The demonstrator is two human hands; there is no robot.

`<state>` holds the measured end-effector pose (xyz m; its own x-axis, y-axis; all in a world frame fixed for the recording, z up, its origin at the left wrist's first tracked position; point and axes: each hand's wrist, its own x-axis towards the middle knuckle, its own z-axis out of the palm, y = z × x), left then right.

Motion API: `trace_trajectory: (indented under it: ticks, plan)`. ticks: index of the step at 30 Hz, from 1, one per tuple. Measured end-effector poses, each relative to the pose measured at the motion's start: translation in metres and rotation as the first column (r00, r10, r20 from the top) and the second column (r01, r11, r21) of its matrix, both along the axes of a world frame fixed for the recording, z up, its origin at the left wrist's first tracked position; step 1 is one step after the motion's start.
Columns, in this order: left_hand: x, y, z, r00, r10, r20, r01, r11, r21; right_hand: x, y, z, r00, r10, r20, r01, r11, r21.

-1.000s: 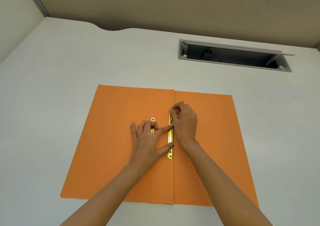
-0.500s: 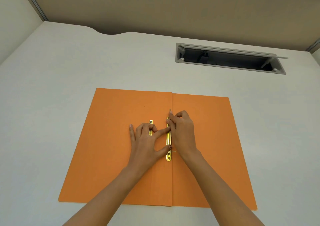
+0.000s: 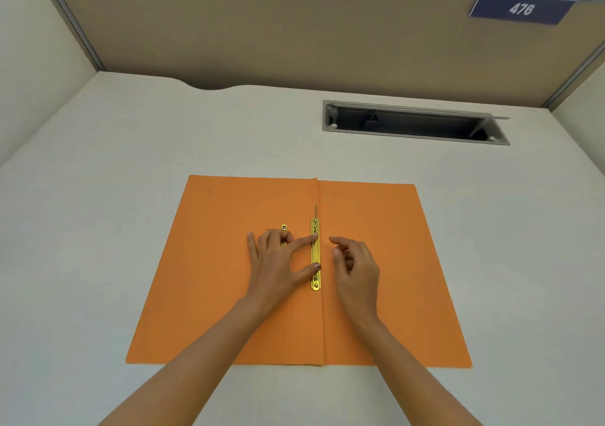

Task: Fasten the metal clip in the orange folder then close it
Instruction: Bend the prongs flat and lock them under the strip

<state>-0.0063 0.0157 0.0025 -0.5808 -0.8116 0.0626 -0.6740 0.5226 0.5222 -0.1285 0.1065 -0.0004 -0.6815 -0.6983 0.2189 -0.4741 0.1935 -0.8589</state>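
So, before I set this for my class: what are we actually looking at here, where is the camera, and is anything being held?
There is no machine: these are a person's two bare hands, filmed by a camera worn on the head, looking down at a pale desk. An orange folder lies open and flat. Along its centre fold sits a gold metal clip. The left hand presses on that clip with forefinger and thumb; a second small gold piece peeks out by its fingers. The right hand hovers loosely curled beside the clip, holding nothing.
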Motion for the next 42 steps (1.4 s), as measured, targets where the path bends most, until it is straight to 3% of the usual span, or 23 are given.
trace_trajectory:
  ticks: [12, 26, 37, 42]
  plan:
    - [0.001, 0.001, 0.005, 1.0, 0.002, 0.0, -0.002, 1.0, 0.031, 0.012, 0.03, -0.003, 0.977, 0.213, -0.017, -0.213, 0.977, -0.016]
    - [0.0, -0.002, 0.003, 0.999, 0.018, -0.028, -0.016, 0.998, 0.06, 0.012, 0.02, 0.006, 0.981, 0.192, -0.037, -0.188, 0.979, 0.084]
    - [-0.002, -0.003, 0.002, 1.0, 0.026, -0.003, -0.026, 0.998, 0.055, 0.013, 0.026, 0.003, 0.983, 0.172, -0.069, -0.168, 0.984, 0.063]
    - [-0.002, -0.003, 0.003, 0.999, 0.032, -0.011, -0.031, 0.998, 0.059, 0.016, 0.036, 0.001, 0.966, 0.2, -0.163, -0.192, 0.979, 0.065]
